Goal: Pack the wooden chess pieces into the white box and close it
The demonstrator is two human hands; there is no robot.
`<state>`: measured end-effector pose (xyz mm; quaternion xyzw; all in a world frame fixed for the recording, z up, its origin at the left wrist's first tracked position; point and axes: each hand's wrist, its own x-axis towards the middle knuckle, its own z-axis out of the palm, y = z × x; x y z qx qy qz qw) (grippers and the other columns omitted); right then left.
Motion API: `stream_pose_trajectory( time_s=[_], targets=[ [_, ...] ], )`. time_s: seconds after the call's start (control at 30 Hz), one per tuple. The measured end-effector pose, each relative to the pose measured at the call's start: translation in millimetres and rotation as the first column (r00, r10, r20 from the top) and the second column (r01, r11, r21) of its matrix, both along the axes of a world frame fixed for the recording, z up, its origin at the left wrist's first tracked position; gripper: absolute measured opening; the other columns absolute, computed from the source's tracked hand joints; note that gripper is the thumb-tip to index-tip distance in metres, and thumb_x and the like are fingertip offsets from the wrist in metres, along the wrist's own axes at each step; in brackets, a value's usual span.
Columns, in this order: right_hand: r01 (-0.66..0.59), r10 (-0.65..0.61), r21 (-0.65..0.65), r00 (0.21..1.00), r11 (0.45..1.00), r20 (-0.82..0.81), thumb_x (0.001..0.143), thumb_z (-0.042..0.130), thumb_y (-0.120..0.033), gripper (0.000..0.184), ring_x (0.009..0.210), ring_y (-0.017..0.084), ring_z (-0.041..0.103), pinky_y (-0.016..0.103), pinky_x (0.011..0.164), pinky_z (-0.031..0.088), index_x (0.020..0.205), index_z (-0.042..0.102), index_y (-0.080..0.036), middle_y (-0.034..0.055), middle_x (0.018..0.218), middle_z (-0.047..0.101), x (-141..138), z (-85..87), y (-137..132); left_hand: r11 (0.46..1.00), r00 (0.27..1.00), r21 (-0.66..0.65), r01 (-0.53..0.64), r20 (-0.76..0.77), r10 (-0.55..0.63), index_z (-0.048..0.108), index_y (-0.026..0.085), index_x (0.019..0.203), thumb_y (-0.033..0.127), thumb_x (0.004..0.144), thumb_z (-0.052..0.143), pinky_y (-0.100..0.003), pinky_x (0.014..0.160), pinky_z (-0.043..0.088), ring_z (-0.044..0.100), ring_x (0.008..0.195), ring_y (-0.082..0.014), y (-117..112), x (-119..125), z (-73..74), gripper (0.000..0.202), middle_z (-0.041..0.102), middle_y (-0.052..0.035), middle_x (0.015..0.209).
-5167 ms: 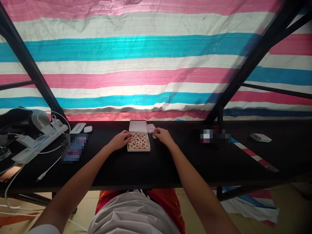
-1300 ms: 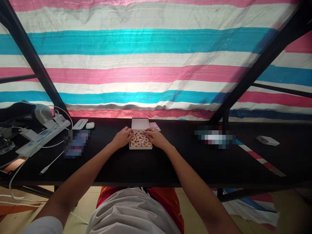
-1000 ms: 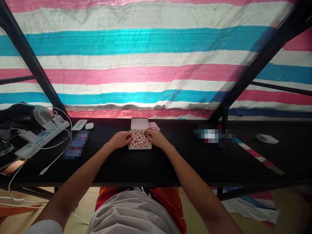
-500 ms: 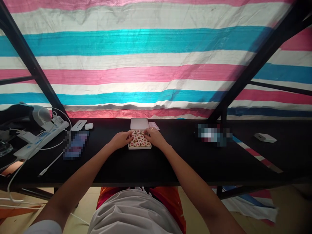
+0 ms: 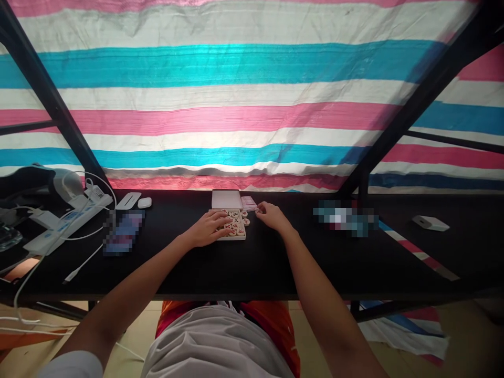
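Observation:
A shallow white box (image 5: 232, 238) of round Chinese chess pieces (image 5: 236, 221) with red characters lies on the black table before me. My left hand (image 5: 207, 229) rests over the box's left side, fingers stretched across the pieces and hiding some of them. Two loose chess pieces (image 5: 246, 222) sit on the table just right of the box. To the right of these, my right hand (image 5: 271, 215) is closed at the fingertips on a chess piece (image 5: 258, 211), low over the table and mostly covered by the fingers.
Behind the box stand its open lid (image 5: 226, 200) and a pink printed sheet (image 5: 249, 203). At left lie a phone (image 5: 124, 233), a power strip (image 5: 66, 226) with cables and a white earbud case (image 5: 145, 202). A blurred item (image 5: 342, 218) is at right.
My right hand has moved right, off the box, with a chess piece in its fingers. Two pieces now lie beside the box. My left hand has slid further over the pieces.

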<state>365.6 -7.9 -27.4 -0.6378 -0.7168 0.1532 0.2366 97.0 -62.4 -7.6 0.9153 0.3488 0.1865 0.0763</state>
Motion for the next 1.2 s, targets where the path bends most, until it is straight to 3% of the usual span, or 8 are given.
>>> stream_pose_trajectory(
  time_s=[0.07,0.17,0.33,0.57,0.77,0.87,1.0,1.2],
  targets=[
    [-0.034,0.037,-0.115,0.999,0.993,0.026,0.076,0.056,-0.027,0.022,0.083,0.019,0.058,0.028,0.073,0.042,0.095,0.06,-0.018,0.0063,0.091,0.063,4.2,-2.8,1.1,1.0,0.999,-0.014,0.0,-0.034,-0.001,0.055,0.026,0.125,0.049,0.093,0.033,-0.036,0.109,0.023,0.035,0.128,-0.0216,1.6,1.5,-3.1,0.045,0.05,-0.0051,0.131],
    [-0.089,0.09,-0.152,0.996,0.984,0.002,0.077,0.057,-0.032,0.027,0.083,0.019,0.059,0.027,0.072,0.043,0.101,0.059,-0.019,0.0057,0.095,0.064,1.8,-3.2,-0.4,1.0,0.998,-0.02,-0.017,-0.056,0.016,0.054,0.028,0.126,0.049,0.093,0.031,-0.038,0.109,0.022,0.034,0.129,-0.0226,5.2,0.4,-7.0,0.045,0.048,-0.0048,0.133],
    [-0.137,0.135,-0.1,0.99,0.986,-0.029,0.079,0.057,-0.03,0.028,0.083,0.017,0.059,0.026,0.074,0.043,0.104,0.059,-0.018,0.0055,0.094,0.065,-7.3,0.6,-4.1,0.999,0.999,-0.027,-0.036,-0.041,0.035,0.049,0.031,0.131,0.048,0.094,0.031,-0.039,0.109,0.023,0.033,0.129,-0.0231,7.6,-0.8,-10.5,0.045,0.047,-0.0042,0.133],
    [-0.202,0.203,-0.036,0.979,0.979,0.018,0.08,0.058,-0.027,0.023,0.079,0.015,0.058,0.024,0.074,0.043,0.101,0.062,-0.019,0.0038,0.092,0.065,-11.6,-3.6,-1.3,0.998,0.999,-0.042,-0.053,-0.014,0.052,0.055,0.026,0.124,0.048,0.095,0.026,-0.037,0.107,0.029,0.039,0.125,-0.0219,6.7,-3.4,-6.9,0.046,0.049,-0.0067,0.128],
    [-0.164,0.166,0.095,0.986,0.982,-0.021,0.079,0.059,-0.026,0.027,0.084,0.015,0.059,0.026,0.08,0.043,0.104,0.063,-0.017,0.0076,0.101,0.061,-16.3,0.1,-4.8,0.99,0.99,-0.026,-0.14,0.013,0.141,0.057,0.024,0.121,0.05,0.094,0.026,-0.036,0.101,0.035,0.046,0.116,-0.0219,11.8,-11.8,-5.0,0.049,0.054,-0.0071,0.122],
    [-0.253,0.27,0.193,0.961,0.948,-0.064,0.081,0.057,-0.028,0.025,0.089,0.016,0.058,0.027,0.083,0.043,0.103,0.064,-0.019,0.006,0.099,0.061,-29.0,2.1,-10.8,0.985,0.985,-0.009,-0.171,0.02,0.171,0.058,0.022,0.119,0.048,0.095,0.026,-0.035,0.097,0.038,0.049,0.111,-0.0216,13.2,-14.1,-3.9,0.048,0.057,-0.0076,0.118],
    [-0.393,0.402,0.213,0.916,0.895,-0.002,0.081,0.057,-0.031,0.022,0.091,0.018,0.056,0.03,0.085,0.042,0.098,0.068,-0.02,0.0054,0.094,0.063,-47.9,0.5,-18.3,0.986,0.986,-0.005,-0.167,-0.014,0.167,0.062,0.021,0.113,0.047,0.095,0.027,-0.035,0.097,0.039,0.052,0.106,-0.021,12.5,-14.6,-4.1,0.047,0.06,-0.007,0.112],
    [-0.349,0.354,0.191,0.935,0.918,0.006,0.08,0.059,-0.041,0.026,0.091,0.02,0.056,0.031,0.084,0.041,0.091,0.07,-0.021,0.0054,0.09,0.067,-58.6,-1.1,-18.9,0.986,0.986,-0.027,-0.164,-0.009,0.164,0.053,0.023,0.128,0.048,0.095,0.024,-0.037,0.107,0.028,0.036,0.127,-0.0227,15.9,-9.6,-9.0,0.051,0.045,-0.0069,0.137]
  ],
)
